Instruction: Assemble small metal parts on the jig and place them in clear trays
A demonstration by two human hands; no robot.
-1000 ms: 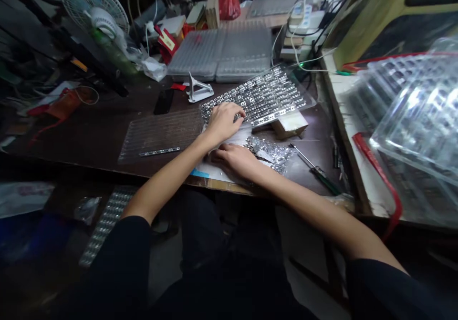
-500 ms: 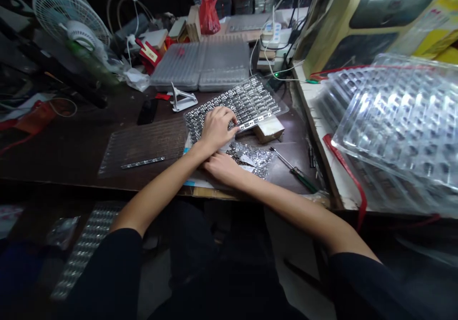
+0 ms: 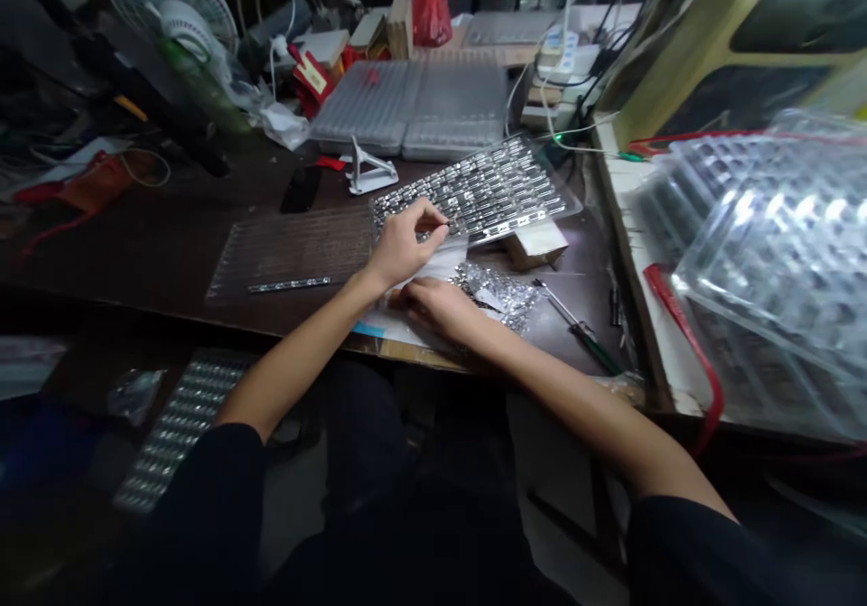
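Note:
A clear tray with rows of small metal parts [image 3: 501, 186] lies tilted, its right part propped on a small box [image 3: 538, 243]. Over the tray's near left part is my left hand [image 3: 405, 240], thumb and forefinger pinched on something too small to make out. My right hand [image 3: 437, 306] rests just below it with curled fingers, and what they hold, if anything, is hidden. Beside the right hand lies a pile of loose metal parts [image 3: 508, 294] in clear plastic. To the left, a metal strip [image 3: 289, 284] sits on an empty clear tray [image 3: 271, 249].
A screwdriver [image 3: 575, 321] lies right of the pile. Farther back stand a white stand [image 3: 371, 171], a dark phone [image 3: 302, 189] and clear cases [image 3: 453, 105]. Clear trays [image 3: 786, 245] are stacked at the right. A fan [image 3: 172, 10] stands back left.
The camera view has shifted, so the scene sits farther right. My left hand has lifted from the tray, thumb and forefinger now pinched. My right hand has moved slightly away from the left wrist.

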